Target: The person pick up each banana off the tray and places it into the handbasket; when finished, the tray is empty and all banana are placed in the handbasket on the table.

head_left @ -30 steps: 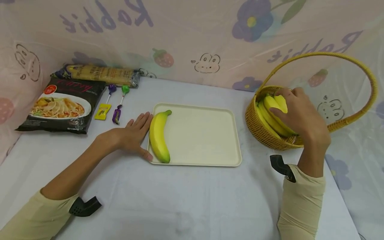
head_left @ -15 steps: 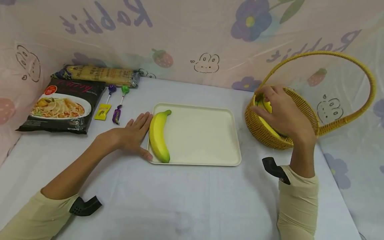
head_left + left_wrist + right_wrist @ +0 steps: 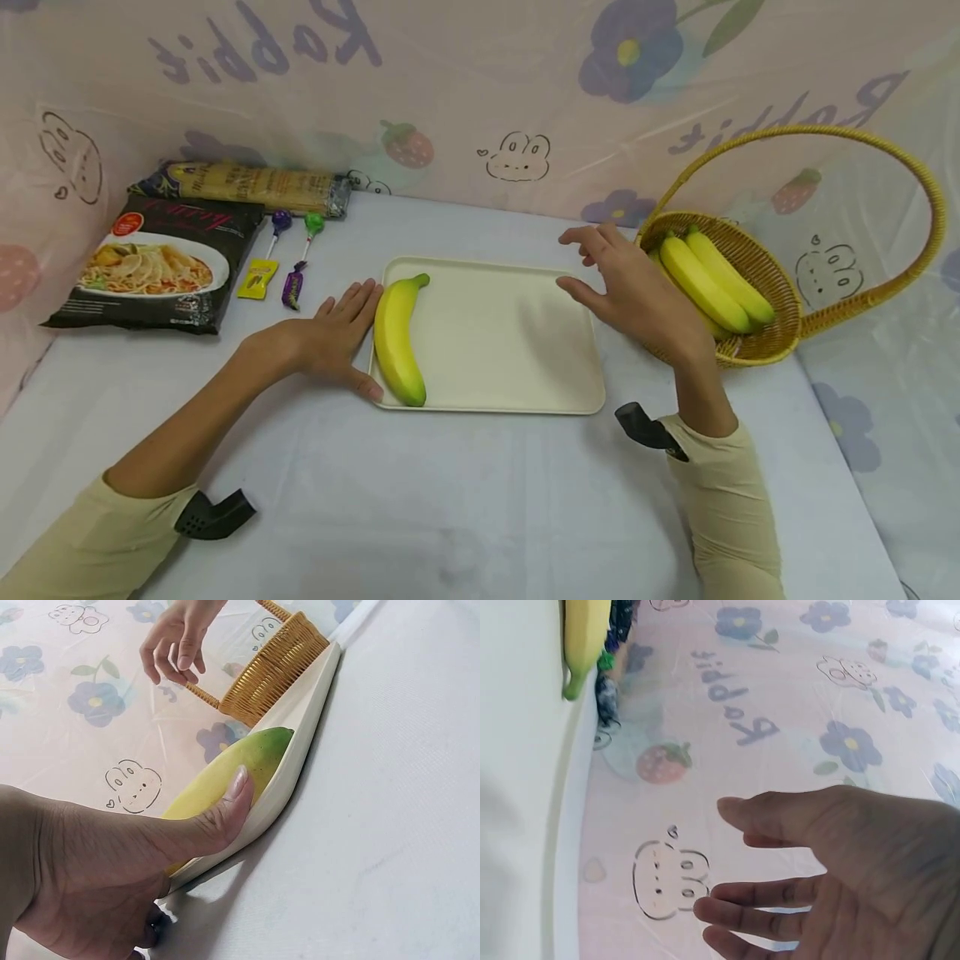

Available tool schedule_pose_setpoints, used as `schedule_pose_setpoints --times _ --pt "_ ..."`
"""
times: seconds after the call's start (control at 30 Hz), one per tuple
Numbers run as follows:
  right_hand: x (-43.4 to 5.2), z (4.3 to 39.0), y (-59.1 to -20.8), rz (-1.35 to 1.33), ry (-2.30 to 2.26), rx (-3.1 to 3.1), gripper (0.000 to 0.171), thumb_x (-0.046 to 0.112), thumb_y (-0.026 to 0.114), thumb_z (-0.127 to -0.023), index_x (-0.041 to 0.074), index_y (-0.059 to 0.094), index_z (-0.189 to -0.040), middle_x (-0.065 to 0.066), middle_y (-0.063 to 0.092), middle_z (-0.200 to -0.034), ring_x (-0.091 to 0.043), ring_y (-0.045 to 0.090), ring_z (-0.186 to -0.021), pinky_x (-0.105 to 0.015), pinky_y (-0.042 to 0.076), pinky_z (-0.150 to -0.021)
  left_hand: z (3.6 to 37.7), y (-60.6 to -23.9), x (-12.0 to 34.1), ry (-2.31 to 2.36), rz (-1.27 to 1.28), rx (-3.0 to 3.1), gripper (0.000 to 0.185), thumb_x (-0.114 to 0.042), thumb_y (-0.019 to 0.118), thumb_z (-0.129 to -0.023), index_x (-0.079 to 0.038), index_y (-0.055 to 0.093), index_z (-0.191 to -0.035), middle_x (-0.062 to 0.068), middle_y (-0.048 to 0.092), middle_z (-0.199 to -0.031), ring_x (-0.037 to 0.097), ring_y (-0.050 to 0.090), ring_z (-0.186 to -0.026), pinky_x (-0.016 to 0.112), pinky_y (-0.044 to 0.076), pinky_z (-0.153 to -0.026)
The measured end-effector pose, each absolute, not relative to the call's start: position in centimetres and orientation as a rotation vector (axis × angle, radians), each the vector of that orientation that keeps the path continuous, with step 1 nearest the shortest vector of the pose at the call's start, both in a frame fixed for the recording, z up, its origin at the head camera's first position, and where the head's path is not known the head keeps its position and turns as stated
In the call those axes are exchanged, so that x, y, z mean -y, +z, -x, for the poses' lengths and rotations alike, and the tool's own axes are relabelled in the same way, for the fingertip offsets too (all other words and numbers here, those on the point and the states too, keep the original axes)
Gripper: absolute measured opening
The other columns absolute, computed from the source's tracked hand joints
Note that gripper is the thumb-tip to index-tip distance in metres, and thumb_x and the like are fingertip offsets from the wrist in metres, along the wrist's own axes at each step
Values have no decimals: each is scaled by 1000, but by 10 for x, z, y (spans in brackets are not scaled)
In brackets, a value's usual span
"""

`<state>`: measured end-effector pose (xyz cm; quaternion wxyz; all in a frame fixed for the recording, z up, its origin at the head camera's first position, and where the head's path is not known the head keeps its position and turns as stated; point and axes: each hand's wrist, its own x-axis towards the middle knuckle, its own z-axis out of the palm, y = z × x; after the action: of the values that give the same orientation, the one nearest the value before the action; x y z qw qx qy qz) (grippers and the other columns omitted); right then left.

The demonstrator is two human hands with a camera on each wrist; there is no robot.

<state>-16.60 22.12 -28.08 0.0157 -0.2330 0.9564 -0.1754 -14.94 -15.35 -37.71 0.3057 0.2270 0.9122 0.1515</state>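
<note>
A yellow banana (image 3: 399, 342) with a green tip lies along the left side of the cream tray (image 3: 510, 342). My left hand (image 3: 318, 337) rests beside the tray, fingers and thumb stretched out against its left rim; in the left wrist view the thumb (image 3: 232, 806) shows in front of the banana. My right hand (image 3: 633, 292) hangs above the gap between the tray's right end and the wicker basket (image 3: 783, 312). Its fingers are loosely bent, and the right wrist view shows nothing between fingers and thumb. Several bananas (image 3: 708, 279) lie in the basket, partly hidden by that hand.
At the back left lie a black noodle bag (image 3: 161, 267) and a long pasta packet (image 3: 255, 187). Beside them are two lollipops, one with a green head (image 3: 313, 223), and a yellow sweet packet (image 3: 257, 279). The basket's tall handle (image 3: 930, 200) arches up and rightward.
My right hand has moved left out of the basket toward the tray, holding nothing, and uncovered the bananas there. My left hand, the tray and its banana stay in place.
</note>
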Motion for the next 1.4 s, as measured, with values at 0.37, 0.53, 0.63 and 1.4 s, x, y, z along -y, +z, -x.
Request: schedule_pose_setpoints --times 0.37,0.53,0.63,1.4 --pt "-189 165 -304 925 -529 -2870 51 24 70 -102 8 51 -146 -13 60 -127 -30 65 -116 -44 60 -92 150 -376 153 398 -596 -2405 150 -71 81 -76 2 -16 -163 26 -20 -173 45 -15 -162 66 -1 -131" --pt "-162 162 -318 1030 -454 -2799 49 26 68 -103 8 52 -145 -14 63 -124 -29 66 -106 -40 61 -90 150 -375 152 403 -607 -2405 151 -70 82 -75 3 -17 -163 27 -20 -172 47 -15 -162 68 1 -130" --pt "-143 159 -325 1077 -408 -2772 47 30 65 -105 11 53 -146 -11 64 -125 -23 62 -97 -37 59 -86 150 -375 153 406 -606 -2408 151 -70 82 -75 3 -16 -163 27 -20 -172 47 -14 -162 69 1 -130" --pt "-60 154 -356 1071 -206 -2494 64 56 50 -107 33 34 -164 -10 63 -132 -21 65 -104 -40 61 -92 153 -385 157 416 -598 -2405 156 -81 78 -68 -3 -16 -165 20 -24 -173 40 -20 -163 66 -2 -132"
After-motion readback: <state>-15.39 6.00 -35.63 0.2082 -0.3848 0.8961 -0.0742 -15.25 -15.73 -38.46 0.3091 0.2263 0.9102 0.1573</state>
